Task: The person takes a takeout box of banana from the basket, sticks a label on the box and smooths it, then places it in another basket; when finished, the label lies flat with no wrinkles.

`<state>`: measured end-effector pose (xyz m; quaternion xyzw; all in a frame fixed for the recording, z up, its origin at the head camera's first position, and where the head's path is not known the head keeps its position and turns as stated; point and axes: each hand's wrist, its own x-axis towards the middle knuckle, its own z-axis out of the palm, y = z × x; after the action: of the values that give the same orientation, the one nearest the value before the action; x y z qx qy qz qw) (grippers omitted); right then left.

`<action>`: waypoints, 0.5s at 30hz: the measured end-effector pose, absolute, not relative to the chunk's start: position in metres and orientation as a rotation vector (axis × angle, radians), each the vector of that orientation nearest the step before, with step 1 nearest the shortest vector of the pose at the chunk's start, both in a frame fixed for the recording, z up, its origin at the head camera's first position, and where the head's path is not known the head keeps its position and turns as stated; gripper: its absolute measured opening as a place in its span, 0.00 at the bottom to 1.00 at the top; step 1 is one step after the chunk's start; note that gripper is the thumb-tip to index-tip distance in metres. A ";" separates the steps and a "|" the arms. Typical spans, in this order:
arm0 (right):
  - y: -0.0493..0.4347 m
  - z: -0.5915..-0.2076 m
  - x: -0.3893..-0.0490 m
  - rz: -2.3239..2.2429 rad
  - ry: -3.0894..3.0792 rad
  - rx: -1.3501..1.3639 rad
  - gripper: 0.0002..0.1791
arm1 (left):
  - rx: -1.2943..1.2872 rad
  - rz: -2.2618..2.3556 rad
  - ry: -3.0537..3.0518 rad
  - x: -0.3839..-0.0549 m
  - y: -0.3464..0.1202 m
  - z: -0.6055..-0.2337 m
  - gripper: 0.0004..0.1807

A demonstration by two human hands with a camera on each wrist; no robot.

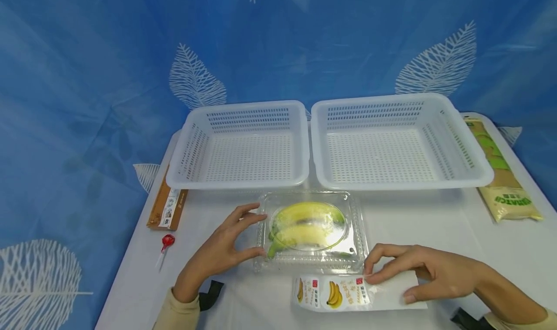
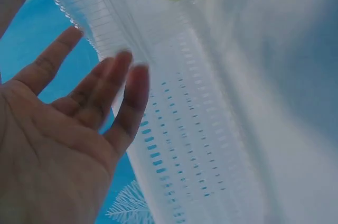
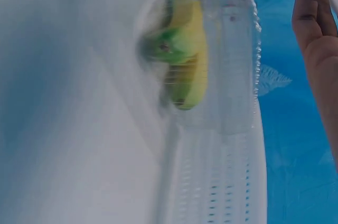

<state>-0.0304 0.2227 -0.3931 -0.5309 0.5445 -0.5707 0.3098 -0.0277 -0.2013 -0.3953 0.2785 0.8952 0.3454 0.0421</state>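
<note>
Bananas (image 1: 304, 226), yellow with green ends, lie inside a closed clear plastic clamshell box (image 1: 357, 223) in the middle of the table. My left hand (image 1: 222, 245) is at the box's left side, its fingers spread apart and the tips close to the edge; whether they touch it I cannot tell. A strip of banana labels (image 1: 324, 294) lies in front of the box, with pictures on its left part and plain white at its right. My right hand (image 1: 439, 272) holds the strip at its right part, between fingers and thumb. In the left wrist view, the left hand (image 2: 68, 129) appears palm-on.
Two white plastic baskets, one left (image 1: 248, 156) and one right (image 1: 378, 156), stand side by side behind the box. At the left lie a brown package (image 1: 167, 209) and a red lollipop (image 1: 167, 241). A green-and-tan bag (image 1: 506, 190) lies along the right edge.
</note>
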 end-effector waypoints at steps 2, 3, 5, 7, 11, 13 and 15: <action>0.216 -0.388 -0.041 -1.500 1.472 -1.406 0.36 | 0.869 1.052 2.772 -0.028 -0.199 -0.392 0.36; 0.213 -0.386 -0.046 -1.499 1.490 -1.400 0.35 | 0.882 1.057 2.781 -0.028 -0.198 -0.390 0.34; 0.207 -0.385 -0.056 -1.500 1.526 -1.395 0.35 | 0.926 1.091 2.768 -0.028 -0.193 -0.385 0.32; 0.202 -0.384 -0.063 -1.511 1.541 -1.360 0.34 | 0.988 1.149 2.713 -0.028 -0.186 -0.378 0.31; 0.194 -0.385 -0.072 -1.546 1.537 -1.317 0.32 | 1.090 1.238 2.589 -0.027 -0.170 -0.367 0.28; 0.191 -0.385 -0.074 -1.564 1.527 -1.301 0.32 | 1.115 1.282 2.523 -0.027 -0.162 -0.363 0.28; 0.189 -0.385 -0.075 -1.575 1.525 -1.293 0.32 | 1.140 1.327 2.460 -0.027 -0.156 -0.360 0.27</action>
<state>-0.0753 0.1892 -0.3847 -0.4857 0.5727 -0.5914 0.2937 -0.0271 -0.1560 -0.3603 0.3768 0.8135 0.4387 0.0616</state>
